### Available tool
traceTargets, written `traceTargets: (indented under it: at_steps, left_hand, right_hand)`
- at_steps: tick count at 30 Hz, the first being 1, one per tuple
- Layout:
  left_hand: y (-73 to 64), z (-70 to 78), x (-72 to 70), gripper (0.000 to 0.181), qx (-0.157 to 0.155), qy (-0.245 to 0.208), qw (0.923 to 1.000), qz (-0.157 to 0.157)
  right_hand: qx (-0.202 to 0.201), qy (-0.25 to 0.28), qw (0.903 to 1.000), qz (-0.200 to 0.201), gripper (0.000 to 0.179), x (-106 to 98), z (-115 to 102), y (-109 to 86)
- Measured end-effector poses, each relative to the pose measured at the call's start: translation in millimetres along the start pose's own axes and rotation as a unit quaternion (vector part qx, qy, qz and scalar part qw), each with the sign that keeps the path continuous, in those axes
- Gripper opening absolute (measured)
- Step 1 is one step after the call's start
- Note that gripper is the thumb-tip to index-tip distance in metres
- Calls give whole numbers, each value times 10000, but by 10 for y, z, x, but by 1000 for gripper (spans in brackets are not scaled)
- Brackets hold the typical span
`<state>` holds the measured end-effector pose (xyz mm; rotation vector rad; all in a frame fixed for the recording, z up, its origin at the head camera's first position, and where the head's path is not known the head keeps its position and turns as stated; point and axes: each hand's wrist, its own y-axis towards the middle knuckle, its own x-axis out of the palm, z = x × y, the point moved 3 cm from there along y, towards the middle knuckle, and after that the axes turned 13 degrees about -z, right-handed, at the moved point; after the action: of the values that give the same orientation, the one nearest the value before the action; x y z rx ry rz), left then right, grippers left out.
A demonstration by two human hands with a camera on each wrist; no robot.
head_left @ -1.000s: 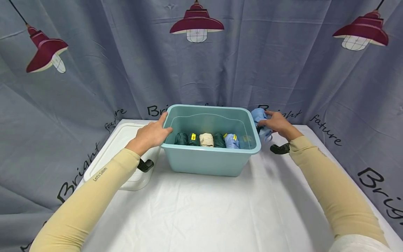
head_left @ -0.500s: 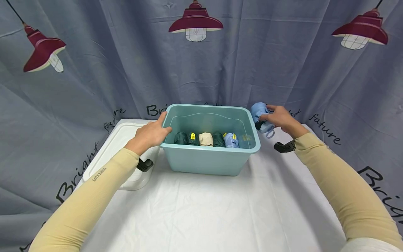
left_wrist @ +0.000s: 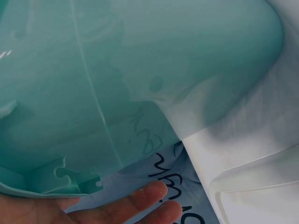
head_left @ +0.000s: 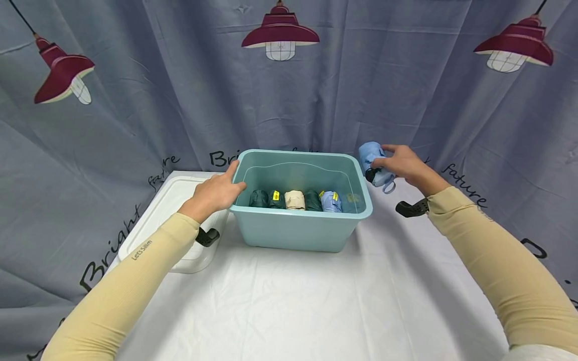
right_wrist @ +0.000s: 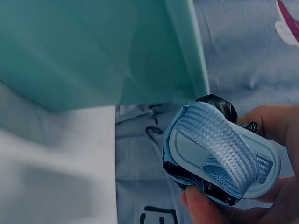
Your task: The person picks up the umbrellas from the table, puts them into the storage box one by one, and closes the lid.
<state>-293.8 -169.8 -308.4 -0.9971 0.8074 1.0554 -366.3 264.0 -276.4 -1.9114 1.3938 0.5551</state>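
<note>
My right hand [head_left: 406, 163] grips a folded light-blue umbrella [head_left: 370, 151] beside the right rim of a teal plastic bin [head_left: 293, 233]. In the right wrist view, the umbrella's flat handle end [right_wrist: 196, 154] and its woven wrist strap [right_wrist: 219, 140] face the camera, with fingers and thumb around the sides. My left hand [head_left: 214, 194] rests at the bin's left rim, thumb over the edge. Straight fingers [left_wrist: 140, 198] extend along the outside in the left wrist view. Inside the bin stand several folded umbrellas in a row, among them a beige one [head_left: 295, 200] and a light-blue one [head_left: 331, 201].
A white lid [head_left: 155, 220] lies left of the bin, partly beneath my left arm. The table [head_left: 289, 301] is covered in white cloth. Behind it hangs a grey-blue curtain [head_left: 189, 90] printed with red lamps and lettering.
My right hand has lifted the light-blue umbrella and drawn it slightly outward on the bin's right side, turning it more upright. The left hand and the bin stay put.
</note>
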Motion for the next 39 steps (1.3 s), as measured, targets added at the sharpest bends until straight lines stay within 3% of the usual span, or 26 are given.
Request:
traceTargets:
  at_steps: [20, 39]
  left_hand:
    - [-1, -8, -2, 71, -25, -17, 10000, -3]
    - [-10, 7, -8, 71, -29, -11, 10000, -14]
  right_hand:
    - [-266, -510, 9981, -198, 80, -7, -436, -296]
    - [-635, -801, 9903, -938, 72, 302, -872, -355]
